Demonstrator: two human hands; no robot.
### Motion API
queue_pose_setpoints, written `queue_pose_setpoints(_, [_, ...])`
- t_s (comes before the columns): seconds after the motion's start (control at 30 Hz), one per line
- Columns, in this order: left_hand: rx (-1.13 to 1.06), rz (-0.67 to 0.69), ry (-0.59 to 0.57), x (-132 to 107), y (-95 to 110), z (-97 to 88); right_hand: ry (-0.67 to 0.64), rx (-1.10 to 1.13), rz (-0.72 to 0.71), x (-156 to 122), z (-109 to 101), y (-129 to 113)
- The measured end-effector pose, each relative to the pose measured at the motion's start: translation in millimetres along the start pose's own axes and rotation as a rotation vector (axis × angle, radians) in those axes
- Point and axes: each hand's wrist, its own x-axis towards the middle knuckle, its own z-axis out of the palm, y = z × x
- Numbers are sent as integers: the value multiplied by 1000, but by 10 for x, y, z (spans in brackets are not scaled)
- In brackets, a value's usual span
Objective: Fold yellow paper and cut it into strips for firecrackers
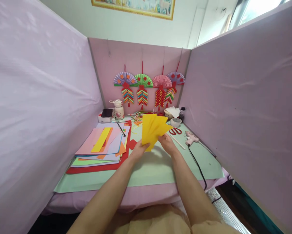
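Note:
Several yellow paper pieces (152,128) are fanned out above the middle of the table, held up between both hands. My left hand (140,150) pinches their lower left edge, with the thumb lying over the front sheet. On the other side, my right hand (167,143) grips the lower right part of the fan. Its fingertips are partly hidden by the paper. To the left lies a stack of coloured paper (87,146), with a yellow strip (101,140) on top.
A pink glue gun (191,138) with a black cord lies at the right, near red-handled scissors (175,131), a white stick (177,142) and a tape roll (175,122). A white jug (119,110) stands at the back left. Paper fan ornaments (142,81) hang on the back panel.

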Motion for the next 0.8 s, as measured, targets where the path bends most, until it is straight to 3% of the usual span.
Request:
queue_pose_setpoints(0.13, [205, -96, -96, 97, -28, 14, 41, -16, -27, 23, 147, -16])
queue_pose_setpoints(0.27, [214, -115, -84, 166, -76, -11, -13, -16, -32, 11, 154, 10])
queue_pose_setpoints(0.37, [195, -98, -46, 165, -111, -1, -34, -11, -70, -40, 175, 52])
queue_pose_setpoints(0.6, [190, -13, 53, 145, -35, 175, 114, -138, -117, -148, 384, 78])
queue_pose_setpoints(0.8, [131, 83, -3, 189, -29, 275, 169, -332, -144, -193, 479, 70])
